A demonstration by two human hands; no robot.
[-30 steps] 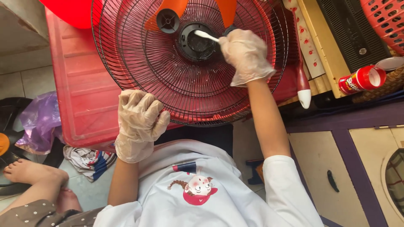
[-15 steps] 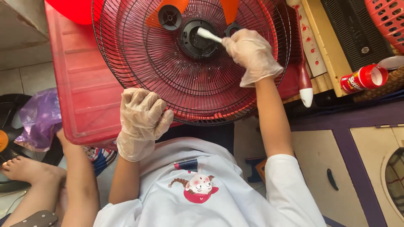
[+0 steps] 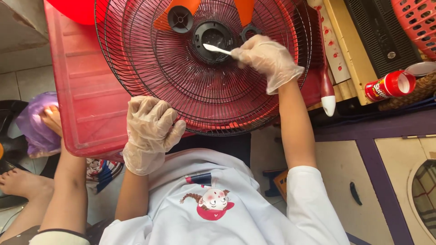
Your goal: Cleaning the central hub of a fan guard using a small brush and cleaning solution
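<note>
A round black wire fan grille [image 3: 181, 86] lies on a red plastic lid [image 3: 86, 90]. My right hand [image 3: 268, 59], in a thin clear glove, grips a small white brush [image 3: 217, 49] whose head rests on the grille's black centre hub [image 3: 212, 34]. My left hand [image 3: 152, 127], also gloved, rests with curled fingers on the grille's near rim. Orange fan blades [image 3: 181, 9] show through the wires at the top.
Another person's arm [image 3: 63, 181] reaches to a purple plastic bag [image 3: 34, 124] at the left, their bare foot [image 3: 18, 181] on the tiled floor. At the right stand a red cylindrical can [image 3: 388, 85], a red-and-white handle [image 3: 328, 90], a black box and a purple-framed cabinet [image 3: 377, 149].
My right hand has shifted slightly and the brush head has moved down across the hub. The other person's arm has come forward and their hand now reaches the purple bag.
</note>
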